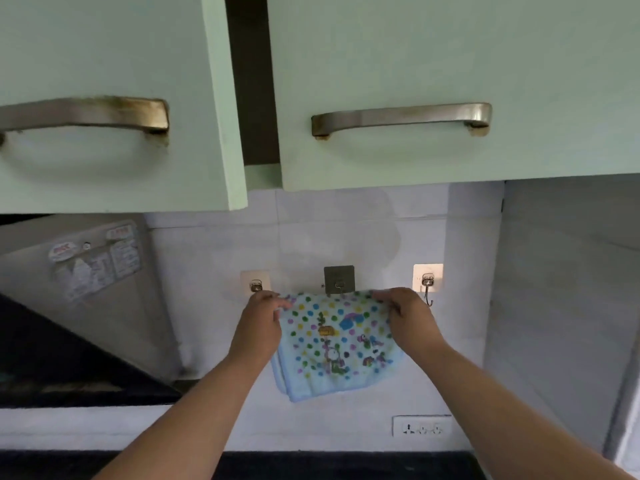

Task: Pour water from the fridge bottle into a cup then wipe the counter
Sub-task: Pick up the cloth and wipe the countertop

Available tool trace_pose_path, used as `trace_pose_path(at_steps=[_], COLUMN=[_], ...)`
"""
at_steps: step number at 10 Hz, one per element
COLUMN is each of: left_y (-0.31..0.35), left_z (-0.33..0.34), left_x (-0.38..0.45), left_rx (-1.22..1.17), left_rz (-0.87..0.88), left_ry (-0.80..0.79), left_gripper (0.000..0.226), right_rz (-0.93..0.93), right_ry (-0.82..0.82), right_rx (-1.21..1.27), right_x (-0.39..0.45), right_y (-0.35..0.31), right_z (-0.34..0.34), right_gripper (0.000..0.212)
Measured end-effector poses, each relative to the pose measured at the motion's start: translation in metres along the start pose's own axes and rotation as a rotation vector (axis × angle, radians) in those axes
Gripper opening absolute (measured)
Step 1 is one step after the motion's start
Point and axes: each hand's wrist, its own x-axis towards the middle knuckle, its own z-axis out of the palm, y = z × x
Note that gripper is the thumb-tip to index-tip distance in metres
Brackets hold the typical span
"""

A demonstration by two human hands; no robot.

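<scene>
A light blue cloth (332, 344) with coloured dots and cartoon prints hangs against the white tiled wall, its top edge at the dark middle hook (339, 280). My left hand (261, 318) pinches the cloth's upper left corner. My right hand (403, 315) pinches its upper right corner. Both arms reach up from below. No bottle or cup is in view.
Two pale green cabinet doors (450, 81) with metal handles hang just above. Clear hooks sit left (256, 284) and right (428, 282) of the middle one. A chimney hood (86, 306) fills the left. A socket (422, 427) sits above the dark counter edge (346, 465).
</scene>
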Motion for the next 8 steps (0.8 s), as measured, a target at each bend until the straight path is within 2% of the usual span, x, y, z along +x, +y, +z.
trace_pose_path(at_steps=[2, 3, 4, 5, 6, 7, 8], left_y=[-0.004, -0.009, -0.018, -0.014, 0.002, 0.005, 0.007], left_z=[0.030, 0.050, 0.075, 0.098, 0.113, 0.123, 0.119], left_x=[0.041, 0.045, 0.029, 0.018, 0.013, 0.012, 0.014], left_rx=[0.061, 0.113, 0.171, 0.055, -0.026, -0.109, -0.116], left_rz=[0.010, -0.031, -0.126, -0.171, -0.223, -0.260, -0.305], left_ry=[-0.030, -0.106, -0.232, -0.342, -0.430, -0.450, -0.448], left_gripper=[0.050, 0.051, 0.044, 0.023, 0.021, 0.031, 0.024], right_rz=[-0.010, 0.036, 0.107, 0.172, 0.161, 0.115, 0.116], right_ry=[0.018, -0.063, -0.153, -0.235, -0.310, -0.375, -0.360], right_rx=[-0.146, -0.295, -0.377, -0.366, -0.338, -0.395, -0.382], right_x=[0.049, 0.058, 0.050, 0.043, 0.043, 0.048, 0.051], right_y=[0.017, 0.024, 0.033, 0.039, 0.039, 0.038, 0.043], right_z=[0.023, 0.037, 0.055, 0.081, 0.100, 0.104, 0.094], right_gripper=[0.050, 0.042, 0.022, 0.026, 0.026, 0.031, 0.042])
